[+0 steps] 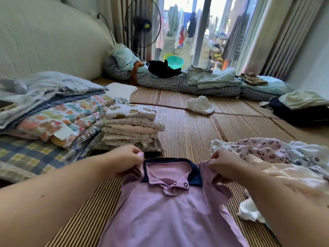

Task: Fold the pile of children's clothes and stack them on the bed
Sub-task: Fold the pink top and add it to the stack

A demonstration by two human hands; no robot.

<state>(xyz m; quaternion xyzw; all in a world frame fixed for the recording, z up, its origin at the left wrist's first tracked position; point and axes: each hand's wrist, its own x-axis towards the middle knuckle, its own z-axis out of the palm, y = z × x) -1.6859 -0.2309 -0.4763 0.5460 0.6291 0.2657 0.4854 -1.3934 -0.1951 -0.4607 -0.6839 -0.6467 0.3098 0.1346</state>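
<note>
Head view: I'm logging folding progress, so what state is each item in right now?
purple shirt: unfolded, laid out front-up on the mat, collar snaps undone.
left hand: pinching one shoulder of the shirt.
right hand: pinching the other shoulder.
folded stack: folded, piled neatly beside the bedding.
loose pile: crumpled, unfolded, at the right.

Field notes, my own arms. My left forearm [53,202] is bare, with one small dark mark on it. My right forearm [284,211] is bare too. My left hand [124,162] and right hand [229,166] are uncovered; the left thumbnail is short.
</note>
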